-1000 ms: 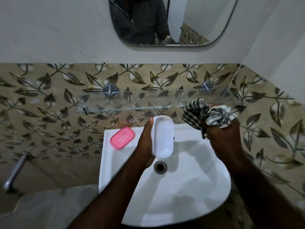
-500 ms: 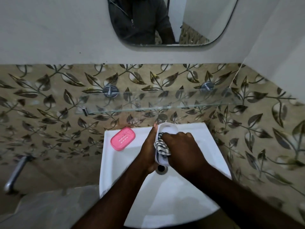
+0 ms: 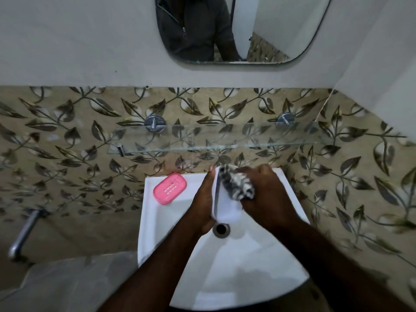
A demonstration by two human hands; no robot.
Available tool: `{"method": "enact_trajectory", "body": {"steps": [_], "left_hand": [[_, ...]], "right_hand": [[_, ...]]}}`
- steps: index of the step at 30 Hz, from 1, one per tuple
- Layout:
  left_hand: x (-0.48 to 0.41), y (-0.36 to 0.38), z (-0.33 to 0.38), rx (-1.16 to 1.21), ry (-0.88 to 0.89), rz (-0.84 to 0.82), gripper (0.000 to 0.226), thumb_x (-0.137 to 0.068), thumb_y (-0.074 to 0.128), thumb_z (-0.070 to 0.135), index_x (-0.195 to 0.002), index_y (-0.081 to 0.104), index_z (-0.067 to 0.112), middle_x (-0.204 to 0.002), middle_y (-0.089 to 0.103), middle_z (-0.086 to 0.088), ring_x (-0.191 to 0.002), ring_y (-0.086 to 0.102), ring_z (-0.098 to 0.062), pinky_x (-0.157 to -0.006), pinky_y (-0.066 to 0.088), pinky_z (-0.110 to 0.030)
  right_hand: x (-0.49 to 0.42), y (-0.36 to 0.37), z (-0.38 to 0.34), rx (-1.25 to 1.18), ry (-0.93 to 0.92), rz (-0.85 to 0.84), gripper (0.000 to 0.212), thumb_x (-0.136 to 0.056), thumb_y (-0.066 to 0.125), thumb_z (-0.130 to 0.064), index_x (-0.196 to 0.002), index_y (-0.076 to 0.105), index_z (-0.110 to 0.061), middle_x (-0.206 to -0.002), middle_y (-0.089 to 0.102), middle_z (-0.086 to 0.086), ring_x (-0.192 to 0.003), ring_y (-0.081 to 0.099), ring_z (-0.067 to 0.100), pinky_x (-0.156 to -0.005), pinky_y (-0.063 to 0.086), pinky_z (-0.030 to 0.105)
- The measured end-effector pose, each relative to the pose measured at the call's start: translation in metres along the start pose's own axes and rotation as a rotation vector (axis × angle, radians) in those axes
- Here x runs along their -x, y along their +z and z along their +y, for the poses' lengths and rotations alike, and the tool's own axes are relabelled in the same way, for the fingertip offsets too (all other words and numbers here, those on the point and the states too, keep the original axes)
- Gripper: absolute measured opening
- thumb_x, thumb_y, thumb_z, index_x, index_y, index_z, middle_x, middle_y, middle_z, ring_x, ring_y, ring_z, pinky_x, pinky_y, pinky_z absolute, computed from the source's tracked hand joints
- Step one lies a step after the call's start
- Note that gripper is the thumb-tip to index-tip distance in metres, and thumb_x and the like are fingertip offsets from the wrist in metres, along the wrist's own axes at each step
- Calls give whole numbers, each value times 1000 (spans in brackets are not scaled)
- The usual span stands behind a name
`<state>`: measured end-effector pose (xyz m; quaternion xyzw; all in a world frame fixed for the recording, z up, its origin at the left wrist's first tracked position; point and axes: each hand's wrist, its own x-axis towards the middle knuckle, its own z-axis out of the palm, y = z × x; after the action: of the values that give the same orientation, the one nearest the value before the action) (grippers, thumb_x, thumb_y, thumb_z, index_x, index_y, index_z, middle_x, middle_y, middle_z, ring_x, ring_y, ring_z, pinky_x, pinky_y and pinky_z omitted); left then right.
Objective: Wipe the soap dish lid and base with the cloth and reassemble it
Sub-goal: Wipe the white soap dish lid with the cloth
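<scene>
Pink dish half (image 3: pixel 170 188) on sink rim (image 3: pixel 149 203); left fingers (image 3: pixel 209 176) round white half (image 3: pixel 227 207) (right fingers (image 3: pixel 263 174) round cloth (image 3: pixel 238 186))

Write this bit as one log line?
left hand: holds white piece | right hand: presses cloth on it | pink piece: on sink

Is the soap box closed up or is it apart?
Apart. The pink piece lies on the sink rim, while the left hand holds the white piece and the right hand presses the cloth on it.

base (image 3: pixel 170 188) on sink rim (image 3: pixel 148 221), left of lid (image 3: pixel 227 210), cloth (image 3: pixel 236 186) against lid
</scene>
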<state>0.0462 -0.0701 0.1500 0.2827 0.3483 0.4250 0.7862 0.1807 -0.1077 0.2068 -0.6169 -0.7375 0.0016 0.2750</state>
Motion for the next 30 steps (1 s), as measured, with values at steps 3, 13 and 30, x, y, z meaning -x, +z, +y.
{"method": "enact_trajectory", "body": {"steps": [3, 13, 30], "left_hand": [[-3, 3, -3, -15, -49, 24, 63, -90, 41, 64, -121, 62, 13, -112, 71, -14, -100, 69, -25, -76, 57, -36], [4, 4, -2, -148, 23, 94, 59, -84, 45, 60, -119, 64, 15, -117, 69, -12, -109, 66, -24, -100, 48, -42], [15, 18, 6, 43, 72, 54, 58, -97, 33, 54, -133, 50, 11, -119, 61, -5, -112, 59, -22, -78, 54, -34]], "right_hand": [[12, 18, -9, 302, -153, -89, 50, -47, 79, -19, -94, 62, -20, -67, 61, 1, -67, 57, 29, -55, 41, 33], [40, 20, -6, -586, 316, -191, 17, -68, 57, -20, -83, 64, -19, -67, 66, 2, -62, 63, 22, -56, 50, 39], [16, 4, -7, -1231, 797, 51, 17, -87, 66, -1, -98, 72, -12, -95, 77, 9, -87, 74, 24, -76, 59, 39]]}}
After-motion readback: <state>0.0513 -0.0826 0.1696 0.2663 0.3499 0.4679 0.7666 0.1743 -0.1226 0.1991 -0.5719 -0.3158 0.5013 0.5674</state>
